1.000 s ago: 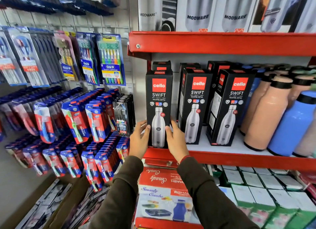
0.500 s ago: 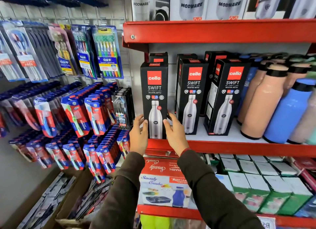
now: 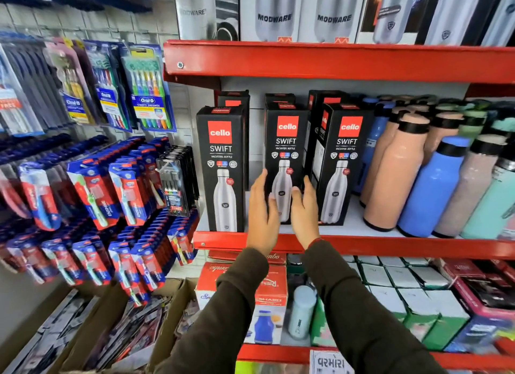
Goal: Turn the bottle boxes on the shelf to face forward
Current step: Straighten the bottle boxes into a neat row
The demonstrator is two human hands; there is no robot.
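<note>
Both hands point(image 3: 284, 212) shifted from the left "cello SWIFT" box point(image 3: 223, 167) to the middle one point(image 3: 285, 150), fingers loosely open.

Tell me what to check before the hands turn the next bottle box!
1. Left hand beside the middle black cardboard Cello bottle box: ok, at its left edge.
2. Right hand on the other side: ok, at its right edge.
3. Firm grip on the box: cannot tell, fingers look loose and blurred.
4. Left black Cello box facing forward: ok, front panel shows squarely.
5. Right black Cello box facing forward: not ok, it is angled and its side panel shows.
6. Room to turn beside the peach plastic bottle: cannot tell, it stands close.
</note>
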